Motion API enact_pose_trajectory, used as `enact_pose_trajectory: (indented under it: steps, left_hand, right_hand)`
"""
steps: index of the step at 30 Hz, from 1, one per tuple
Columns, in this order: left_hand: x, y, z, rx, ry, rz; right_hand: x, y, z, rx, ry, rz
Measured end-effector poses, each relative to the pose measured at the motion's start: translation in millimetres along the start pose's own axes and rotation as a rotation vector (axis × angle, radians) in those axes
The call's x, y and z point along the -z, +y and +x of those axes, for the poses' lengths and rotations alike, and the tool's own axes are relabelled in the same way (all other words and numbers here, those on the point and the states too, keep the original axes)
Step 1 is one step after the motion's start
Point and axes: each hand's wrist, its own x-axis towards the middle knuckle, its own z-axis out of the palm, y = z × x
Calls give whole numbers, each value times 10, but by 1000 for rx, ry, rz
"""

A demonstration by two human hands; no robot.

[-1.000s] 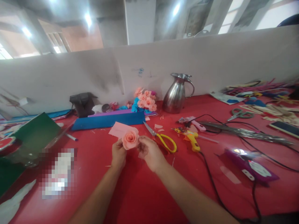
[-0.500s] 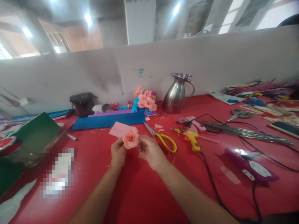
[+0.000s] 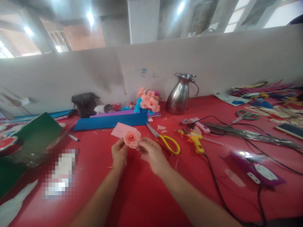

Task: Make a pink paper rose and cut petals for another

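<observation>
Workpiece: pink paper flower (image 3: 132,139), held up face-on between both hands, above the red tabletop (image 3: 142,198), approx. centre of scene.

L hand (image 3: 119,153): thumb and fingers pinch the flower at its L edge. R hand (image 3: 151,153): fingertips drawn together, pinching a petal at the R edge. Underside of flower is hidden; can't tell if a stem is fitted.

Step in hand (judged): forming/adjusting outer petals, w/ L hand as the holding side and R hand as the working side. Next move, if on the petals, calls for a light R pinch at the rim and a steady L grip, so the paper doesn't crease or tear.

Adjacent items: pink sheet (image 3: 118,130), just beyond the flower, far L; yellow-handled scissors (image 3: 168,144), R of R hand; yellow glue gun (image 3: 197,142), farther R; flower cluster (image 3: 149,102), far side, L of the steel jug (image 3: 178,96).

Change vs. prev. frame (0.5 s): flower face tipped slightly, bloom a bit flatter in view; both hands' grips unchanged. Background sits slightly farther R, prob. head motion. Scissors and glue gun not handled.
</observation>
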Motion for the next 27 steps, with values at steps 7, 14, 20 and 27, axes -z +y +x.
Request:
enact_pose_trajectory:
  steps: [7,14,20,27]
  left_hand:
    - [-16,22,-21,3,-42,25]
    - [-31,25,-27,26,-87,23]
    - [-14,9,-31,37,-137,46]
    - [8,-25,-27,44,-207,80]
  right_hand:
    - [24,-17,58,79,69,7]
    - [39,-11,87,30,60,146]
    - [60,25,120,17,35,200]
    - [64,-3,116,24,69,201]
